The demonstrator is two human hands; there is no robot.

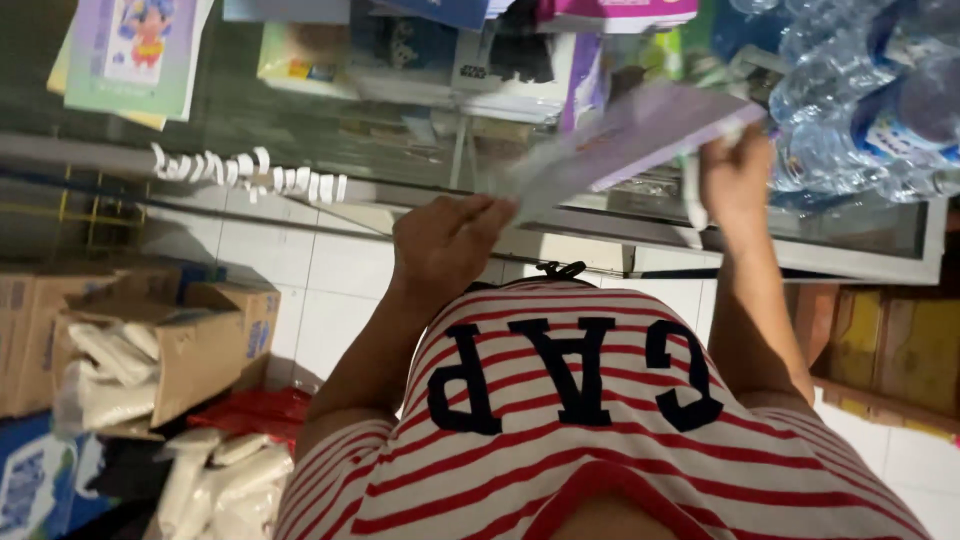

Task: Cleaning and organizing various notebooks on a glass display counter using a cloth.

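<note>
Two hands hold a flat lilac book above the glass counter.

Left hand (445,245) fingers clamp the lilac book (625,140) at its lower end; right hand (735,175) fingers grip its upper end, just beside wrapped water bottles (860,90) on the counter (860,235).

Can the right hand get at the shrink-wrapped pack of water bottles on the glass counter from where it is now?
Probably yes: the right hand is right beside the water bottles, nothing between, but it grips the purple booklet.
</note>
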